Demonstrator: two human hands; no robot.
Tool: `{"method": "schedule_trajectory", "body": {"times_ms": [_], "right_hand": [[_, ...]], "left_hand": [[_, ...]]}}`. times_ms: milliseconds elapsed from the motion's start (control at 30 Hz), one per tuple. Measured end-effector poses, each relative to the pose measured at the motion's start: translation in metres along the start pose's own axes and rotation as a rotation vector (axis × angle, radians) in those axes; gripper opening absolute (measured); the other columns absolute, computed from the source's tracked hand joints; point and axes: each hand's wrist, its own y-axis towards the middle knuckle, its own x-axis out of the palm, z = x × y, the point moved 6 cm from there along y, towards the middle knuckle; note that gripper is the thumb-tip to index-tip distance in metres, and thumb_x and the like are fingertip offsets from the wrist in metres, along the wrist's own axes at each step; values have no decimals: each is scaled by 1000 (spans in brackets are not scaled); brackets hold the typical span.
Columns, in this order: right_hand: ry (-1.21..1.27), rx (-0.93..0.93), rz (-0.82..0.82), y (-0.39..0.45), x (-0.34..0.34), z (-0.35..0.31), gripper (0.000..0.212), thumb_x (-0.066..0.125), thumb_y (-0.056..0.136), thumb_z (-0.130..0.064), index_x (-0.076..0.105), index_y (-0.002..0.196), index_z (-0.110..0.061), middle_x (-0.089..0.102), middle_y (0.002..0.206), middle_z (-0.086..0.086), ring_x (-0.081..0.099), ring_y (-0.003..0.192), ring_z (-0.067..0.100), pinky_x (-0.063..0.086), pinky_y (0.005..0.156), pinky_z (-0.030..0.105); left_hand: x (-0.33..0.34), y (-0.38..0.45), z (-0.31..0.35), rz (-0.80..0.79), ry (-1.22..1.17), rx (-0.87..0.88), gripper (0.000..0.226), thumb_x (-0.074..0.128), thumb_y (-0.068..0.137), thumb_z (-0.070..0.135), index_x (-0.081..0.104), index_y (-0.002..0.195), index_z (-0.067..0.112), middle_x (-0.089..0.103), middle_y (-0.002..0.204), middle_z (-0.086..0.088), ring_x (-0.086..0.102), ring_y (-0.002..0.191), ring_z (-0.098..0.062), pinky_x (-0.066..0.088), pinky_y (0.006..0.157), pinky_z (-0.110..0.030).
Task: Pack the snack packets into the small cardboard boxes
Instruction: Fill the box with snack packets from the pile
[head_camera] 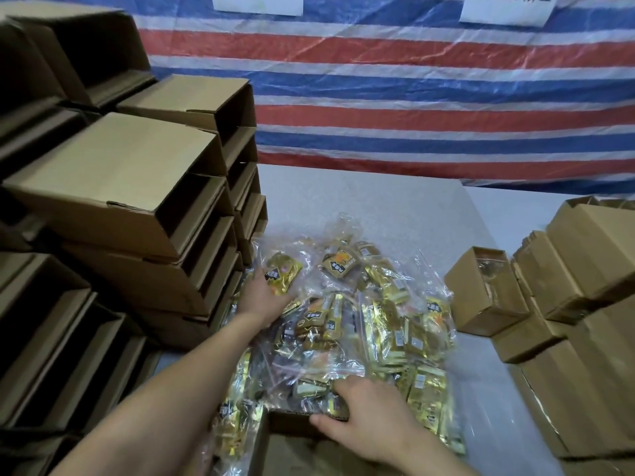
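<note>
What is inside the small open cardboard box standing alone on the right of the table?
Inside the small open brown cardboard box a little clear, crinkly plastic shows near the top. Its walls hide everything lower, so the contents and how full it is cannot be told.

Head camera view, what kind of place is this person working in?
Probably a small makeshift packing workshop. Stacks of empty cardboard boxes stand on the left, a heap of bagged snack packets covers the grey table, and a striped tarpaulin hangs as the back wall.
</note>
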Motion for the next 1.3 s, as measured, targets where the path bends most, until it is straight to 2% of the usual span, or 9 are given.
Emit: {"method": "schedule_trajectory", "body": {"times_ms": [133, 267, 433, 533, 600, 700, 867, 1100, 1300], "right_hand": [[30, 2, -1, 1, -2, -1, 75, 23, 71, -96, 52, 86, -29, 54, 79, -13, 53, 72, 9, 46, 65, 32], [486, 123, 126, 11, -33, 4, 82, 10, 63, -99, 55, 104, -43, 58, 86, -24, 58, 79, -6, 49, 68, 18], [1347, 167, 381, 29, -110, 22, 96, 46, 70, -81, 29, 151, -34, 42, 154, -1, 50, 132, 18, 42, 110, 49], [1653, -142, 416, 26, -164, 12, 101, 62, 73, -75, 33, 152, -18, 54, 143, 14, 60, 123, 29, 47, 105, 48], [1731, -208, 429, 21, -193, 0, 99, 72, 65, -75, 53, 137, -9, 66, 123, 15, 65, 114, 28, 54, 94, 39], [1834, -300, 390, 15, -216, -11, 83, 83, 54, -70, 72, 110, -10, 72, 108, 14, 69, 106, 26, 56, 88, 36], [1908, -213, 345, 7, -218, -7, 76, 68, 81, -47, 51, 136, 3, 58, 130, 27, 59, 121, 38, 48, 104, 48], [1944, -192, 394, -2, -206, 21, 41, 56, 92, -38, 52, 124, -13, 68, 118, 16, 68, 82, 23, 58, 70, 36], [1884, -383, 196, -11, -200, 18, 84, 81, 66, -53, 54, 133, -10, 61, 130, 23, 64, 84, 25, 56, 66, 34]], "left_hand": [[-22, -26, 35, -21, -138, 91, 65, 76, 71, 39, 45, 128, 28, 63, 114, 2, 59, 89, -8, 52, 82, -33], [-40, -68, 76, -45, -245, 224, 75, 74, 71, 54, 45, 136, 29, 52, 113, 15, 55, 97, -5, 41, 78, -20], [-57, -119, 140, -118, -393, 354, 46, 70, 72, 63, 44, 108, 49, 60, 83, 40, 51, 76, 31, 35, 54, 7], [-67, -138, 178, -115, -503, 421, 38, 64, 75, 66, 52, 101, 42, 61, 84, 43, 60, 69, 20, 39, 50, 1], [-74, -148, 202, -95, -528, 462, 53, 57, 72, 74, 57, 109, 37, 68, 91, 29, 66, 76, 8, 47, 57, -5], [-79, -155, 226, -68, -354, 516, 82, 45, 71, 81, 52, 133, 27, 58, 122, 7, 56, 115, -10, 49, 99, -32], [-94, -164, 240, 101, 15, 627, 77, 27, 75, 80, 59, 118, 25, 36, 132, 3, 30, 129, -17, 26, 106, -35], [-88, -168, 176, -266, -75, 607, 80, 41, 83, 76, 44, 146, 27, 42, 150, 8, 40, 134, -3, 31, 116, -32], [-16, -211, 44, -848, 404, 478, 81, 55, 82, 74, 33, 150, 35, 34, 155, 15, 37, 136, -3, 30, 112, -24]]}}
